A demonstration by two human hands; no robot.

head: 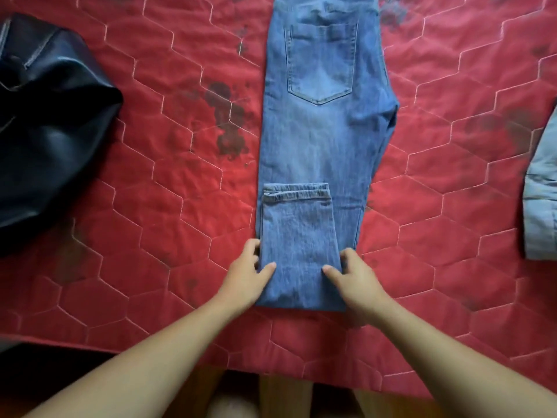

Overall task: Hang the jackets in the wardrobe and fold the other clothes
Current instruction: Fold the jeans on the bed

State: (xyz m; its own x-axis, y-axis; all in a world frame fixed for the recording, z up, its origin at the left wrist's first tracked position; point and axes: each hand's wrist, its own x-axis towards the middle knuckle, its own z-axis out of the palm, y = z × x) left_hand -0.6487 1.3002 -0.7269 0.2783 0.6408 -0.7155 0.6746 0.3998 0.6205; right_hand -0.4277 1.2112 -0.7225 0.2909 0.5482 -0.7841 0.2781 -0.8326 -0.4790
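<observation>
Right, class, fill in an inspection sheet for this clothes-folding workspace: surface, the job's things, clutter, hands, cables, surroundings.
Surface: red quilted cover with hexagon stitching; dark stains left of the jeans.
Job's things: blue jeans lie flat, back pocket up, leg end folded back over itself with the cuff on top; dark shiny jacket crumpled at the left; light blue garment at the right edge, mostly out of frame.
Clutter: nothing seen.
Hands: left hand and right hand grip the sides of the folded part, thumbs on top.
Cables: nothing seen.
Surroundings: brownish area below the cover's near edge, too blurred to identify.
</observation>
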